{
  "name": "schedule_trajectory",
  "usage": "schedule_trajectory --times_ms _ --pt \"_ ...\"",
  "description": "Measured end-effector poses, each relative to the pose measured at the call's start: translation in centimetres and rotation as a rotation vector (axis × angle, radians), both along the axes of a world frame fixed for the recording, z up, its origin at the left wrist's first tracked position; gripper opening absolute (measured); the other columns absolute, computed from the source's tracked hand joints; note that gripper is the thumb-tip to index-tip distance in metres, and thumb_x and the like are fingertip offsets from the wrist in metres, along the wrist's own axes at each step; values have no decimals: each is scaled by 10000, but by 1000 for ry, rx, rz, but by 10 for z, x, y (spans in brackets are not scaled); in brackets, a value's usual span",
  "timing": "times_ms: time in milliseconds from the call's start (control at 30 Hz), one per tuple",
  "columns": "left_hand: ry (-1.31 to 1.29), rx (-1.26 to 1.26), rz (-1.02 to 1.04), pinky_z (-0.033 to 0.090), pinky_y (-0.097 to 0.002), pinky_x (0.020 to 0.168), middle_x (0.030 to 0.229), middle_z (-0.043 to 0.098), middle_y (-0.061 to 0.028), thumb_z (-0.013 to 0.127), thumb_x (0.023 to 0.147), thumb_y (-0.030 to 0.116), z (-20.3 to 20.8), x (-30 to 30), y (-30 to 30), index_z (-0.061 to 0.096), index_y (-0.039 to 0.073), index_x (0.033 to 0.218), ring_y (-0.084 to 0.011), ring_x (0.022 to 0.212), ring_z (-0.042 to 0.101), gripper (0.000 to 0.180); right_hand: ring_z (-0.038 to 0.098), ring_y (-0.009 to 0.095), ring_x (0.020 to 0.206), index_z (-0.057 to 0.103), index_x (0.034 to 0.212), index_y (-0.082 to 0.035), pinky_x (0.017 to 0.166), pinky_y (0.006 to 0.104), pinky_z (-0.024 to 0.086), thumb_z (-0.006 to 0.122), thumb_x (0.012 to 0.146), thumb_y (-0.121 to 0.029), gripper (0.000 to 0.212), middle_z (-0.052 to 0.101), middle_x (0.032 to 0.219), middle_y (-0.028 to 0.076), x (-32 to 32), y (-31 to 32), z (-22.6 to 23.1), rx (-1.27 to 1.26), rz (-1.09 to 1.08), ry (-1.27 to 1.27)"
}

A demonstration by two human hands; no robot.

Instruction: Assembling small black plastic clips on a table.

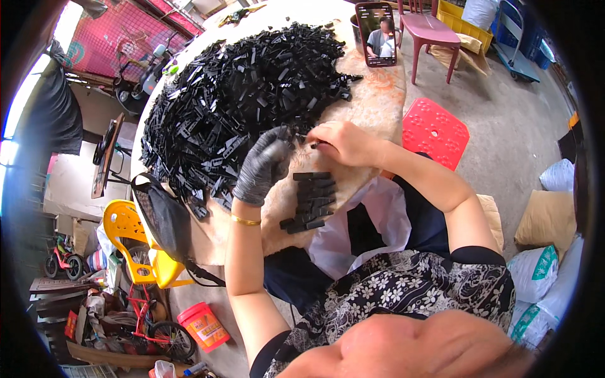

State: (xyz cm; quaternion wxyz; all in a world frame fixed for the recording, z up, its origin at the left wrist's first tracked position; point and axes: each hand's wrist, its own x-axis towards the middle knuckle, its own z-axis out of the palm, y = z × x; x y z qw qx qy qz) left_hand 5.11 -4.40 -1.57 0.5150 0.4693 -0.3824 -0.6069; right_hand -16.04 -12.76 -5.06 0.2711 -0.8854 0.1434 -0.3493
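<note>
A big heap of small black plastic pieces (pixel 246 94) covers the far part of a round table (pixel 378 101). My left hand (pixel 263 165), in a dark grey glove, grips a black piece (pixel 285 133) at the heap's near edge. My bare right hand (pixel 343 142) pinches a small black part (pixel 313 145) right beside it, the two hands almost touching. Just below them lies a neat row of stacked black pieces (pixel 309 201) on the bare tabletop.
A phone (pixel 376 33) stands upright at the table's far edge. A red stool (pixel 433 131) and a pink chair (pixel 432 34) stand to the right. A black bag (pixel 165 217) hangs on a yellow chair (pixel 135 249) to the left. Sacks (pixel 542 277) lie at the right.
</note>
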Motion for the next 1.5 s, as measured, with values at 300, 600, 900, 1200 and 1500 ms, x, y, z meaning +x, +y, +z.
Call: schedule_trajectory --times_ms 300,600,900,1200,1500 --pt "-813 -207 -165 488 -265 765 928 655 -62 656 831 88 -11 -4 3 616 13 1085 -125 833 593 268 632 328 772 643 986 1 697 372 505 604 785 -49 211 649 839 168 12 0 -2 40 63 -91" --pt "-1264 -584 -49 522 -334 711 944 642 -97 708 763 127 -3 -9 9 626 92 1043 -256 820 644 294 628 303 786 650 946 -9 700 350 496 614 746 -16 203 647 874 156 7 -7 1 229 109 -1" --pt "-1341 -428 -162 499 -381 685 854 662 -150 682 786 286 -2 -1 10 689 104 984 -326 776 634 269 599 310 853 652 920 -23 765 372 478 608 738 7 190 615 879 134 4 -3 -9 47 67 -1" --pt "-1314 -394 -152 502 -360 678 857 665 -154 698 777 293 4 -11 12 697 114 981 -315 764 643 272 583 301 856 662 904 -26 776 365 473 597 728 5 190 600 872 114 5 2 -9 -41 41 -8" --pt "-1449 -409 -152 496 -389 638 789 657 -139 668 788 284 8 -21 15 702 137 952 -317 711 633 223 594 303 838 638 962 -29 770 370 480 609 715 6 251 619 870 112 6 3 -10 -81 55 -64"
